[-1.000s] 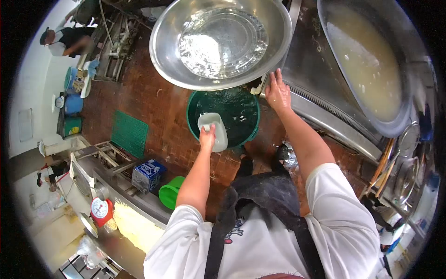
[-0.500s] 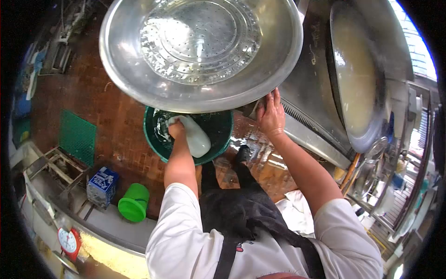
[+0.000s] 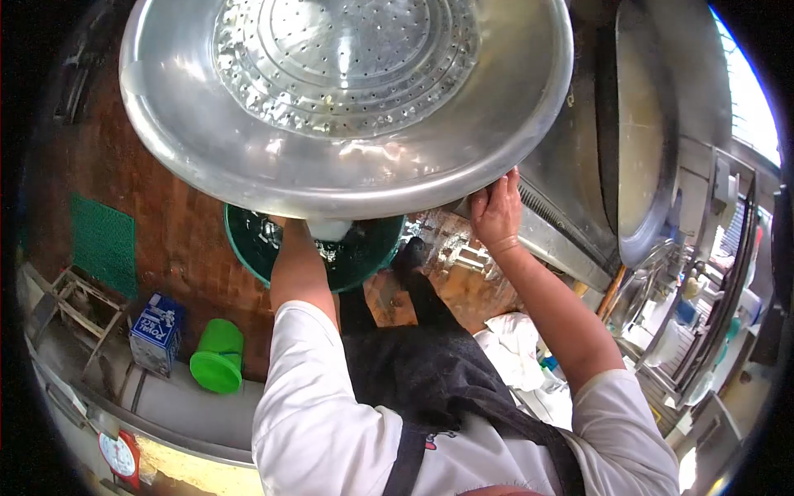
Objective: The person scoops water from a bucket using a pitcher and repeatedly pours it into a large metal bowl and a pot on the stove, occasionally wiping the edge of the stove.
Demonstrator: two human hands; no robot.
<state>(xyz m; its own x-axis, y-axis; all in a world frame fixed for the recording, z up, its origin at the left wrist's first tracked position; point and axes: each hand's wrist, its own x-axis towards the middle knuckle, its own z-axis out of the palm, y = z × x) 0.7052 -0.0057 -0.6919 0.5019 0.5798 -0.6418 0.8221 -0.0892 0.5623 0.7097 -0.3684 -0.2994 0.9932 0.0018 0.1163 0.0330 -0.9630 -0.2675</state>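
Observation:
A large, shiny metal basin with a perforated bottom (image 3: 347, 178) fills the top of the view, tilted toward me. My right hand (image 3: 499, 211) grips its lower right rim, the fingertips partly hidden behind the edge. Below the basin stands a dark green tub (image 3: 364, 256) with wet, glossy contents. My left hand reaches into the tub, its fingers hidden by the rim. A smooth white vessel (image 3: 329, 230) shows beside my left wrist, mostly covered by the basin; my left hand held it a moment ago and it has moved along with the hand.
To the right is a big round pan (image 3: 641, 132) of pale liquid on a metal stove (image 3: 571, 219). At the left are a green mat (image 3: 102, 244), a blue box (image 3: 156, 335), a bright green bucket (image 3: 217, 355) and a red scale (image 3: 120, 456). White cloth (image 3: 513, 351) lies near my feet.
The metal basin looks larger and closer, covering more of the tub. My left hand and the white vessel have slipped behind its rim. My right hand stays at the rim.

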